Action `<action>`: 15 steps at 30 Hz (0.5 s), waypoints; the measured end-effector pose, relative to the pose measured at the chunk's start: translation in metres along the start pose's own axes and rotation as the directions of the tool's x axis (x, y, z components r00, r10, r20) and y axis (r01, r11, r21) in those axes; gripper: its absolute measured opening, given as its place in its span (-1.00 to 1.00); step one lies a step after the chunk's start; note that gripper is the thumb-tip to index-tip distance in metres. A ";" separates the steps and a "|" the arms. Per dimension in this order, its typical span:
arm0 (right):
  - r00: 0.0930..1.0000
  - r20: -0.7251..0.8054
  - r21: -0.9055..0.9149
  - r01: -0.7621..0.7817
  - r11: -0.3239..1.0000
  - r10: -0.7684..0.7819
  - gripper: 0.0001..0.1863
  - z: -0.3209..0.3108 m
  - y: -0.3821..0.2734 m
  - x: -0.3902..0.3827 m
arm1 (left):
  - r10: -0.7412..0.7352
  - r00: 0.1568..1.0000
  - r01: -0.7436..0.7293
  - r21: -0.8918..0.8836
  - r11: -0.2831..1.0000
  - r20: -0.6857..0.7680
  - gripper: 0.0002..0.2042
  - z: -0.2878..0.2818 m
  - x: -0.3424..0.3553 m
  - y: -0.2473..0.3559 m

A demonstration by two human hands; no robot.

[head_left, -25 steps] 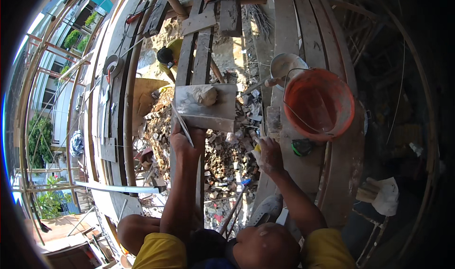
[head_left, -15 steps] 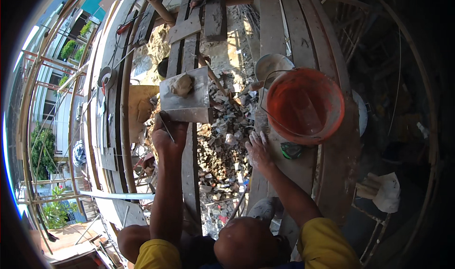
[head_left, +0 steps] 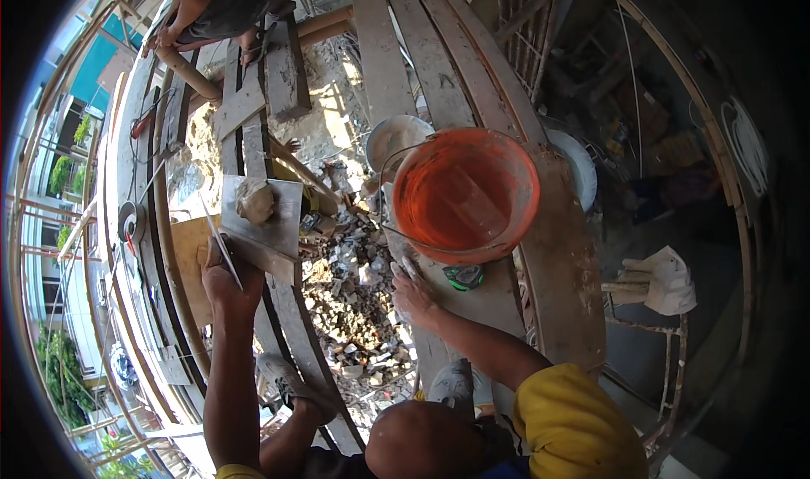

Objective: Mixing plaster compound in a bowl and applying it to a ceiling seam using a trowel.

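Observation:
My left hand (head_left: pixel 229 283) is closed under a square metal mortar hawk (head_left: pixel 278 213). A lump of grey-beige mortar (head_left: pixel 255 200) sits on its plate. A thin, pale, blade-like strip (head_left: pixel 221 241) also sticks up from this hand; its kind is unclear. My right hand (head_left: pixel 413 297) lies on a plank with fingers stretched out, holding nothing visible. Just beyond it stands an orange bucket (head_left: pixel 525 200) with a wire handle and mortar smears inside. A small green-and-black object (head_left: pixel 462 276), looking like a tape measure, lies between hand and bucket.
Wooden planks (head_left: pixel 371 57) form a platform with a wide gap over rubble (head_left: pixel 354 319). A pale basin (head_left: pixel 396 137) and a bluish basin (head_left: pixel 574 162) flank the bucket. Another person (head_left: pixel 228 6) is at the far left. Bamboo poles (head_left: pixel 190 74) and a cloth-covered post (head_left: pixel 666 285) surround the planks.
The view has swung right, so most things sit further left. More of the other person shows. My left hand still carries the hawk with mortar; my right hand stays by the bucket.

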State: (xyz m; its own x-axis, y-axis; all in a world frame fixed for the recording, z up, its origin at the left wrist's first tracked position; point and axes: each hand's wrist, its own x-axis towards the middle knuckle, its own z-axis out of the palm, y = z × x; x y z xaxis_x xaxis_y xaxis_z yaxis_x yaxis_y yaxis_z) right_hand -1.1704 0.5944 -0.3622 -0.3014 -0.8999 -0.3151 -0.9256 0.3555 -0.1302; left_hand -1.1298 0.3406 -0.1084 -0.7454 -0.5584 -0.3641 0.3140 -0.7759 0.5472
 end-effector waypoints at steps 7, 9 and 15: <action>0.994 -0.108 -0.014 0.028 1.000 -0.029 -0.72 0.027 0.015 -0.013 | -0.088 0.995 0.094 0.170 0.981 -0.043 -0.67 0.009 0.026 0.028; 0.993 -0.117 -0.104 0.003 0.995 -0.015 -0.71 0.011 0.006 -0.012 | -0.060 0.991 0.086 0.217 0.972 -0.122 -0.66 0.009 0.020 0.057; 0.999 -0.036 0.089 -0.017 0.996 0.021 -0.67 0.014 0.009 0.004 | 0.061 0.989 -0.019 0.293 0.956 -0.136 -0.63 -0.037 0.049 0.132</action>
State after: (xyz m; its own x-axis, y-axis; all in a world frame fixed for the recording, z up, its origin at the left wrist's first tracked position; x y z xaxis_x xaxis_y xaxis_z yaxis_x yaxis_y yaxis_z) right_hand -1.1764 0.5979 -0.3779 -0.3284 -0.9010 -0.2833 -0.8962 0.3920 -0.2078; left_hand -1.1037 0.1997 -0.0817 -0.6376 -0.6397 -0.4291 0.1418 -0.6450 0.7509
